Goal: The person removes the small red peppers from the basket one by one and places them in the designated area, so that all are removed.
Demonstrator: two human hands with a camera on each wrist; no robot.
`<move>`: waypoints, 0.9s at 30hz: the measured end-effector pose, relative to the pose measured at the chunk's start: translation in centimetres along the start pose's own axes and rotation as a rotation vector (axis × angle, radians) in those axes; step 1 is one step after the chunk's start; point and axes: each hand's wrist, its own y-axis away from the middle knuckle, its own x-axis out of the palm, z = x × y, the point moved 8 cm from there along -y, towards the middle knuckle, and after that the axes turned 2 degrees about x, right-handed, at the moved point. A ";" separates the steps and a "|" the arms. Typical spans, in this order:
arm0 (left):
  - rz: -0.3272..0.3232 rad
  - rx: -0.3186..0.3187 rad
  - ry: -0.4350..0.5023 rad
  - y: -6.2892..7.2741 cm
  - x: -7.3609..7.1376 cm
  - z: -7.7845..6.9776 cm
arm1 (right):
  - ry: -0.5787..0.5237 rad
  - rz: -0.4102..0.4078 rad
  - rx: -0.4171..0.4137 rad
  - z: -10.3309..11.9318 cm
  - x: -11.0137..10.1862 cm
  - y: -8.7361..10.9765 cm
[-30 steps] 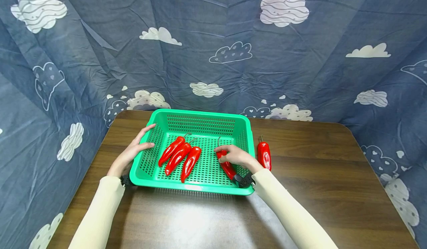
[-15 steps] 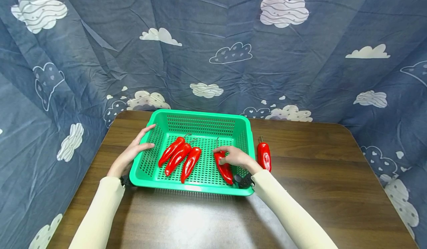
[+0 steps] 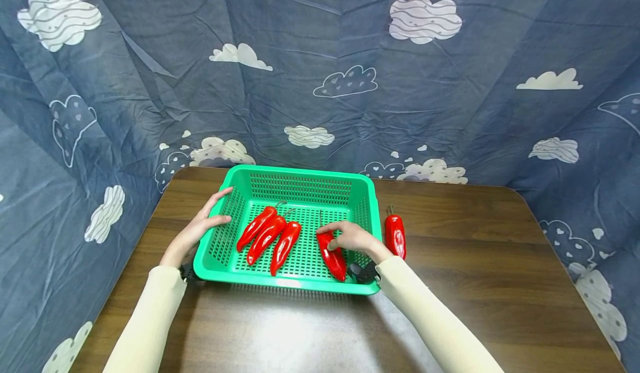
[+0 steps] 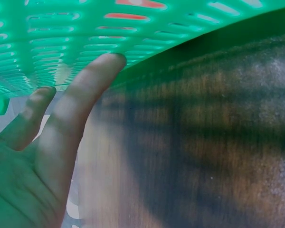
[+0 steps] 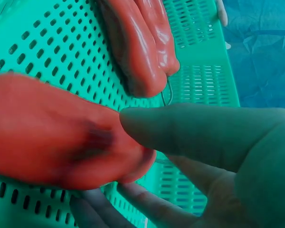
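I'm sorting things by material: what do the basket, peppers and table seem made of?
Basket: probably moulded plastic, semi-gloss; even green, regular slots.
Peppers: glossy plastic or real flesh, unclear; sharp highlights.
Table: wood or laminate, satin; brown grain, blurred glare.

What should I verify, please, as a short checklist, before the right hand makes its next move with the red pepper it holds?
1. Grip: ok. The right hand pinches the held red pepper between thumb and fingers.
2. Position: ok. That pepper is within the sides of the green perforated basket, in its right part.
3. Spacing: ok. It is apart from the three red peppers to its left.
4. Resting on the basket floor: cannot tell.
5. Left hand at the basket's left end: ok, though how firmly it presses is unclear.
6. No pepper outside the basket: not ok. The fifth red pepper lies on the wooden table.
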 end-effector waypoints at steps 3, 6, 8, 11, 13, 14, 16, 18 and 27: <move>0.001 0.000 -0.008 0.0 -0.1 0.1 | -0.009 -0.010 0.015 -0.1 -0.1 0.0; 0.001 0.008 -0.023 0.0 -0.2 0.1 | -0.030 -0.036 0.010 0.0 -0.3 0.0; 0.002 0.014 -0.026 0.0 -0.2 0.1 | -0.062 -0.050 0.004 0.0 -0.4 0.0; 0.002 0.021 -0.032 0.0 -0.1 0.1 | -0.132 -0.054 -0.015 0.2 -0.5 0.0; 0.001 0.016 -0.025 0.0 -0.1 0.1 | -0.176 -0.051 -0.038 0.4 -0.6 0.0; 0.002 0.011 -0.018 0.0 0.0 0.1 | -0.196 -0.050 -0.048 0.5 -0.6 0.0; 0.002 -0.003 0.001 0.0 0.0 0.2 | -0.238 -0.051 -0.076 0.6 -0.7 0.0; 0.004 -0.013 0.015 0.0 0.1 0.3 | -0.273 -0.052 -0.102 0.8 -0.8 0.0; 0.006 -0.009 0.015 0.0 0.1 0.2 | -0.367 -0.045 -0.153 1.4 -1.4 0.3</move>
